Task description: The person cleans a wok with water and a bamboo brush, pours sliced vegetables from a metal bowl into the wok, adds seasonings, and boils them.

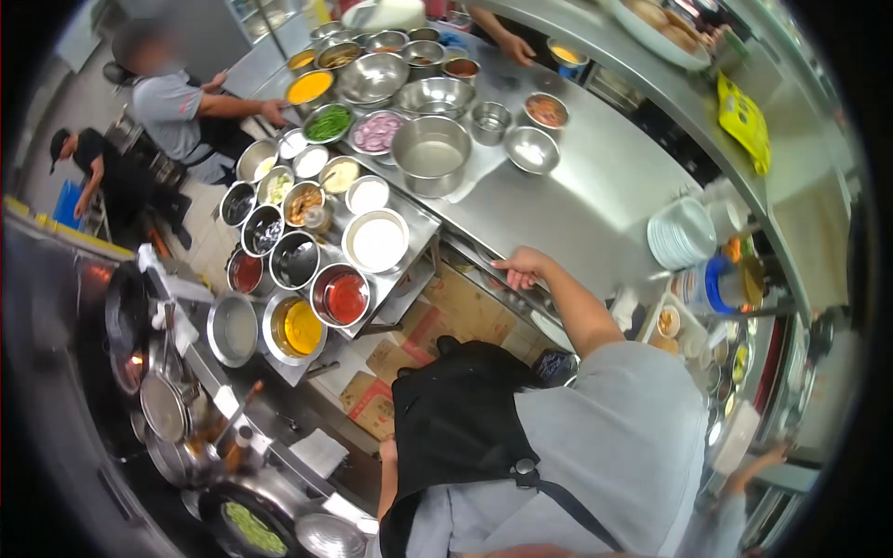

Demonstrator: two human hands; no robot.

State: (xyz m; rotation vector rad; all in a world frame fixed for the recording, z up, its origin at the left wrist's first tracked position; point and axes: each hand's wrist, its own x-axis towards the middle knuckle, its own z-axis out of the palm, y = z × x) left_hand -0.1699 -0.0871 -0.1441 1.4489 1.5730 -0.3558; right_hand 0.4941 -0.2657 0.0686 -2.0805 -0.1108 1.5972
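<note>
The person's right hand (524, 268) is hovering at or resting on the near edge of the steel bench (595, 191). Its fingers (508, 268) are curling in toward the palm; whether they are pinching anything along that edge, one cannot tell. The bench, the nearest thing to them, is stretching out ahead of and to the right of these fingers. The left hand (388, 450) is hanging low beside the black apron (456, 409), half hidden, so the state of its fingers cannot be told.

Ahead of the right fingers, a small metal bowl (532, 149) is standing on the bench. Ahead and to their left, a deep metal pot (431, 181) is standing near sliced onions (376, 132) and chopped greens (326, 123). Farther left of the fingers, red sauce (342, 298) and something white (377, 242) are sitting in metal tubs. Well to their right, white plates (679, 234) are standing in a stack.

Beyond the bowls, on the left, a co-worker (172, 112) is holding a hand beside the tubs, while another person's hand (517, 48) is showing across the bench. Below the right fingers, flattened cardboard (456, 316) is covering part of the floor.
</note>
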